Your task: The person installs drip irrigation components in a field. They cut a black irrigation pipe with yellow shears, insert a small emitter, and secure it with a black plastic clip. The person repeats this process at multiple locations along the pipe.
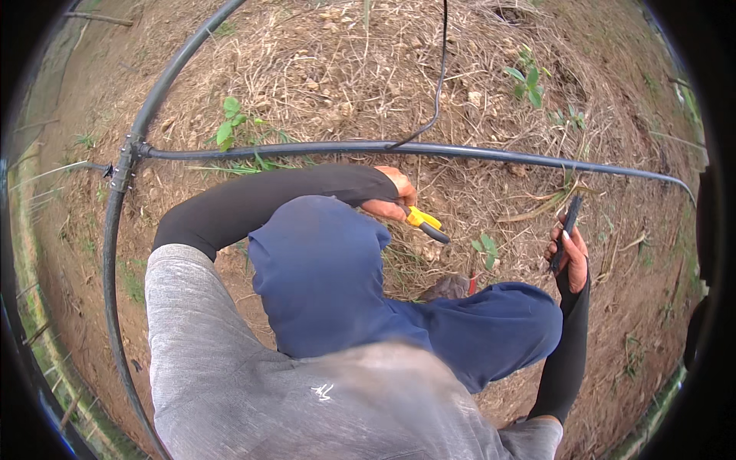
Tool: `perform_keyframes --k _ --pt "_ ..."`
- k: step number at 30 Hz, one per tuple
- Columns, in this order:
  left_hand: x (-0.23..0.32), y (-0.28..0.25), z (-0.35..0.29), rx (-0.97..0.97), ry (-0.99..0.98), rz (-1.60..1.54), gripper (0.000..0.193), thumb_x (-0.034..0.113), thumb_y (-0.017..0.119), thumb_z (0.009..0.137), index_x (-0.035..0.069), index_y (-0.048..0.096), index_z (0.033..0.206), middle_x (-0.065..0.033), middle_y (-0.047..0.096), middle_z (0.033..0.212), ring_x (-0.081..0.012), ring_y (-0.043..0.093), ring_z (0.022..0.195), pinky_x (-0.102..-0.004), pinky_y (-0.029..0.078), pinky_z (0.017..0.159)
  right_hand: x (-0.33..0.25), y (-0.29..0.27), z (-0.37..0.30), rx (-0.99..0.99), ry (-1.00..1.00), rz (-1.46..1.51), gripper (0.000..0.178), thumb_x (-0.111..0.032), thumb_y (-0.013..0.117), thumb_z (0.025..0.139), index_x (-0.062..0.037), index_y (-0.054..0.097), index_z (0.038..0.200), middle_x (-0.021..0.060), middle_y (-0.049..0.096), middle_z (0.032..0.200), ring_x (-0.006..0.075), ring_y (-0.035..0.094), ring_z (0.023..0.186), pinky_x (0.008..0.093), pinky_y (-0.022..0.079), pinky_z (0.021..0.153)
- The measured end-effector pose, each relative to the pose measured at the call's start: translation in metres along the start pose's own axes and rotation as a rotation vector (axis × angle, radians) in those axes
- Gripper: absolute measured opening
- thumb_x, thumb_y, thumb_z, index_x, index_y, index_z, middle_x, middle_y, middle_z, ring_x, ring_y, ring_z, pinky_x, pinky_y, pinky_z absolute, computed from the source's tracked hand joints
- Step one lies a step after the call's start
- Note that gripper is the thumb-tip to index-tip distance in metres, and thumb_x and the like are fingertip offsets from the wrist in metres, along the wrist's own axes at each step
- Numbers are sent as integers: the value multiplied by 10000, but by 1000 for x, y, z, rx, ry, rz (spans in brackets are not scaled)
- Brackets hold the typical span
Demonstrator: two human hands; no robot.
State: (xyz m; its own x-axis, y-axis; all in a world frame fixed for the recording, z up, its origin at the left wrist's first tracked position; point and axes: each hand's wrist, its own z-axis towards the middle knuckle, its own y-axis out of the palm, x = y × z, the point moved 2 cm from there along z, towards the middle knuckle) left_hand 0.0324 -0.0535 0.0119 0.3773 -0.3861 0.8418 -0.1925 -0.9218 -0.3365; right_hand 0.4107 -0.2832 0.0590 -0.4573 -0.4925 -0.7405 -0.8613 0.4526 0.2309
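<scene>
My left hand (395, 195) is closed round a yellow and dark-grey hand tool (425, 223). The tool sticks out toward the right, and its other end is hidden by my fingers, so its exact kind cannot be made out. Out to the right, my right hand (571, 257) grips a slim, flat black object (566, 230) between thumb and fingers, upright and slightly tilted. A black pipe (491, 153) crosses the ground just beyond my left hand. From above, a thin black tube (438, 92) runs down to this pipe.
At the left, a thicker black pipe (113, 238) curves from top to bottom, meeting the crossing pipe at a clamped tee fitting (129, 153). Small green plants (527, 80) grow in the straw-covered soil (337, 69). My bent knees in blue trousers (318, 268) are below my hands.
</scene>
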Motion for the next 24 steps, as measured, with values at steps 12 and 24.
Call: perform_keyframes --k 12,24 --pt "210 -46 -26 505 78 -659 267 189 464 956 -23 616 899 -214 633 764 -381 641 755 -452 493 683 -101 101 9 -30 -393 257 479 -109 482 1001 -35 329 1448 21 451 1002 96 450 812 222 423 724" --pt "184 -30 -33 640 -28 -634 173 171 471 962 1 497 941 -204 580 734 -409 598 721 -481 452 644 -9 88 25 -256 -117 379 477 -231 436 1010 -46 357 1443 107 522 1299 224 517 1178 361 428 1000"
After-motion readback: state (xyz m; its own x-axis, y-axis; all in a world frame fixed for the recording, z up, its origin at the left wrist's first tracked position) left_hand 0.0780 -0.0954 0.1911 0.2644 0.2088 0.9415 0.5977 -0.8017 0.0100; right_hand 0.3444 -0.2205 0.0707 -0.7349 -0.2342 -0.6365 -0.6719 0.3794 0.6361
